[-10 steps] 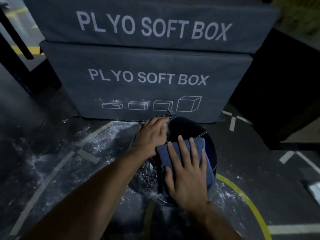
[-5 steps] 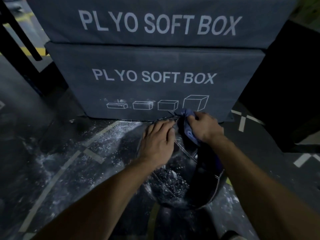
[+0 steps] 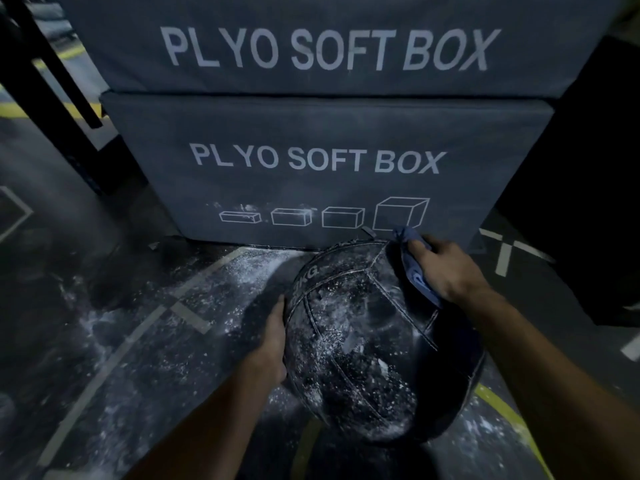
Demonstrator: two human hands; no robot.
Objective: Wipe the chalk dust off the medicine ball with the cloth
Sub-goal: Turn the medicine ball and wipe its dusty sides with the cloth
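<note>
I note the ball (image 3: pixel 374 344) on the floor (image 3: pixel 104 306), directly before the lower box (image 3: pixel 329 168). The upper box (image 3: pixel 329 39) sits stacked on the lower one. My left hand (image 3: pixel 273 344) rests against the ball's left side. My right hand (image 3: pixel 446 268) is on the ball's upper right, at its far edge near the lower box, with the cloth (image 3: pixel 414 265) between hand and ball. Chalk (image 3: pixel 242 271) lies on the floor left of the ball.

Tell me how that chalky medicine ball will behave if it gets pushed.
The medicine ball is round, so it would probably roll; the left hand braces its side. The kg marking hints it is heavy. The chalk dust coating may make it slippery.
</note>
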